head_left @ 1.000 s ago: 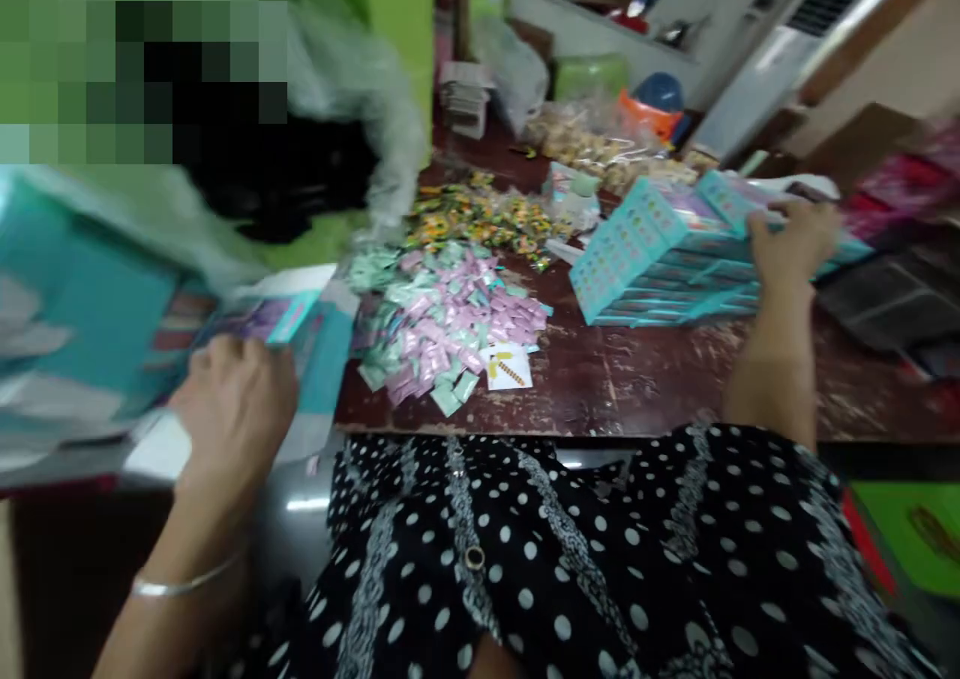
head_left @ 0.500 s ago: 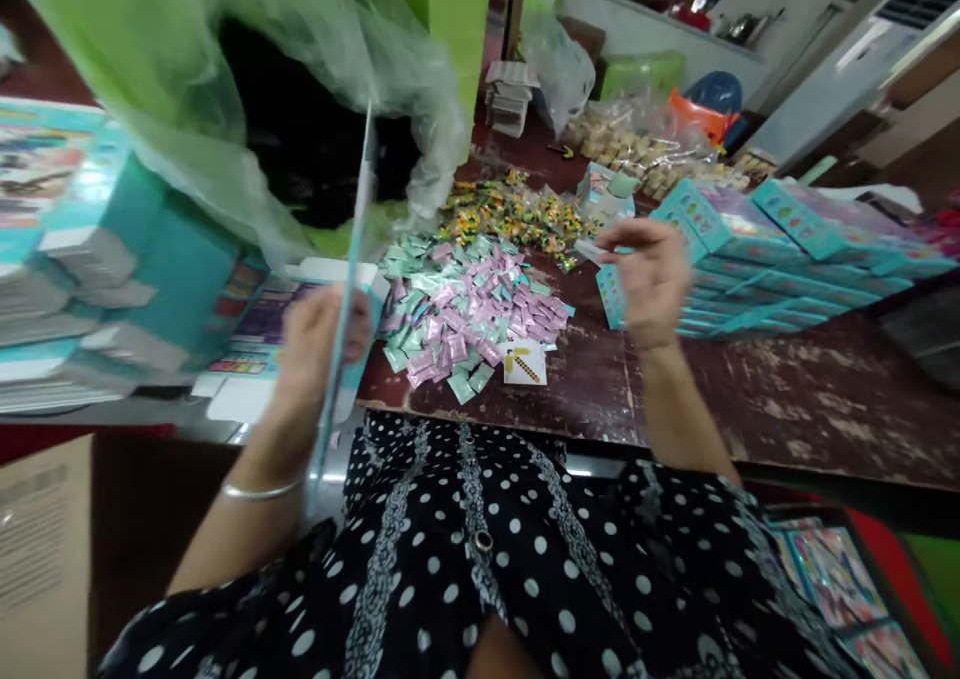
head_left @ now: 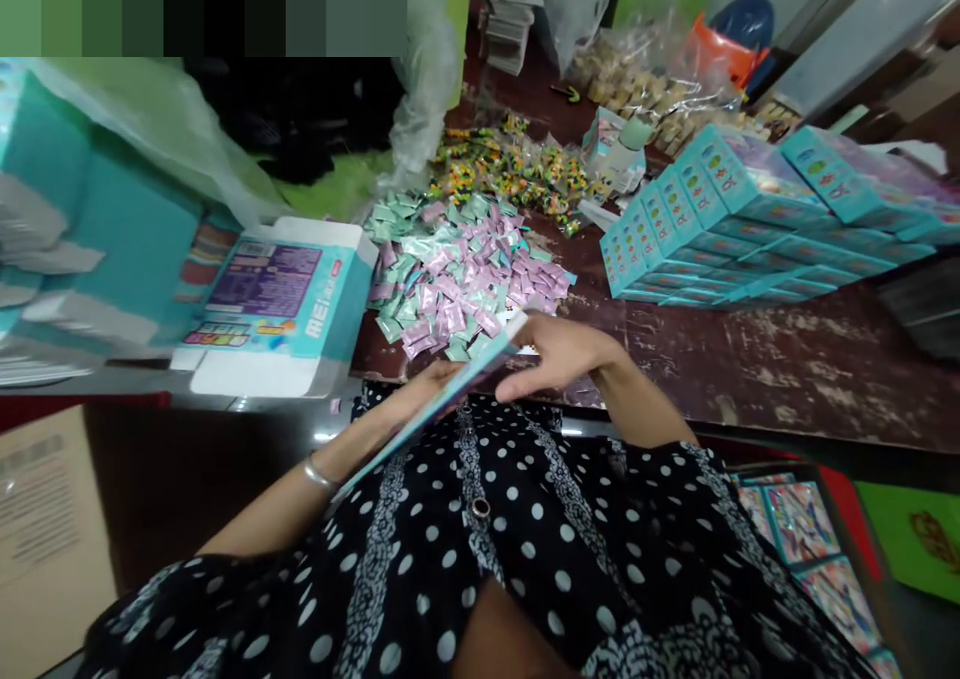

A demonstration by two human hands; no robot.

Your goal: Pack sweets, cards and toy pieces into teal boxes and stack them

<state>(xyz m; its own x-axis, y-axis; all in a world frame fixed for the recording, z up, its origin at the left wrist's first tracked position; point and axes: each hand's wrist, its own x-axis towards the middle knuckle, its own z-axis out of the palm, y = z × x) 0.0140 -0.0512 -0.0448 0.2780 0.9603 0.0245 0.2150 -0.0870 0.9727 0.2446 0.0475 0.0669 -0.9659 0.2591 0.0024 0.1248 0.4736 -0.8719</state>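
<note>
A thin, flattened teal carton (head_left: 442, 399) slants edge-on in front of my body. My left hand (head_left: 420, 394) grips it from the left side, partly hidden behind it. At its raised white end is my right hand (head_left: 562, 354), fingers curled around that end and thumb stretched out below; some fingertips are hidden. Just beyond lies a heap of small pink and green sachets (head_left: 457, 284) on the dark table. A folded teal carton (head_left: 315, 304) lies printed side up left of the heap.
Stacked teal boxes (head_left: 705, 229) stand at the right. Bagged yellow-and-orange pieces (head_left: 517, 174) lie behind the sachets. A plastic-lined opening (head_left: 300, 109) is at the back left, near more flat cartons (head_left: 135, 229). A cardboard box (head_left: 52, 529) stands low at the left.
The carton has swung from nearly upright at the left to a slant before my body. My right hand has left the small white item by the boxes and come to the carton.
</note>
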